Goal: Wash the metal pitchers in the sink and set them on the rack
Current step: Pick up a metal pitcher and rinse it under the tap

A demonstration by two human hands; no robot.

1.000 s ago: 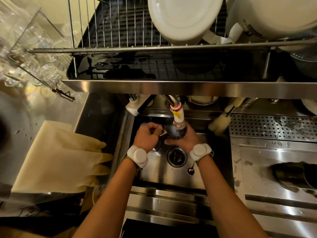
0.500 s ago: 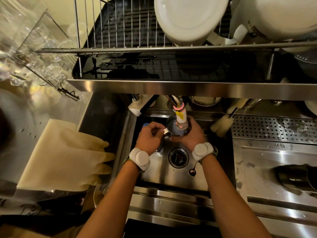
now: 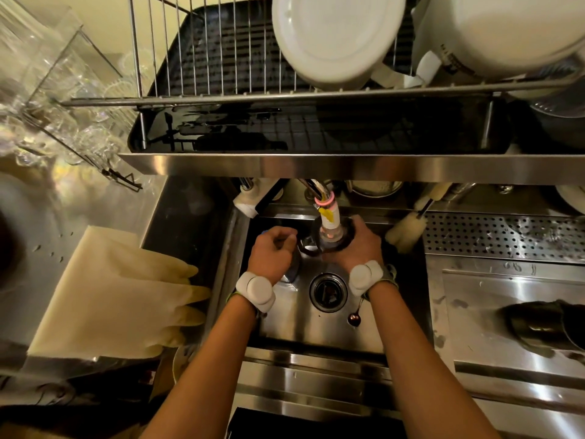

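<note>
A small metal pitcher (image 3: 343,240) is held upright over the steel sink (image 3: 332,331), its mouth right under the faucet nozzle (image 3: 329,221). My right hand (image 3: 361,245) wraps the pitcher's body from the right. My left hand (image 3: 272,251) is closed on the pitcher's handle at the left. A second dark metal pitcher (image 3: 544,324) lies on its side on the steel counter at the right. The wire drying rack (image 3: 221,58) sits on the shelf above the sink.
White bowls (image 3: 335,36) stand in the rack's right part. Yellow rubber gloves (image 3: 120,296) lie left of the sink. A bottle brush (image 3: 405,229) leans at the sink's back right. A small spoon (image 3: 354,318) lies near the drain (image 3: 327,291). Glassware (image 3: 47,99) is stacked far left.
Both hands have lifted the pitcher closer to the faucet, so the nozzle now reaches into its mouth. The view has shifted slightly.
</note>
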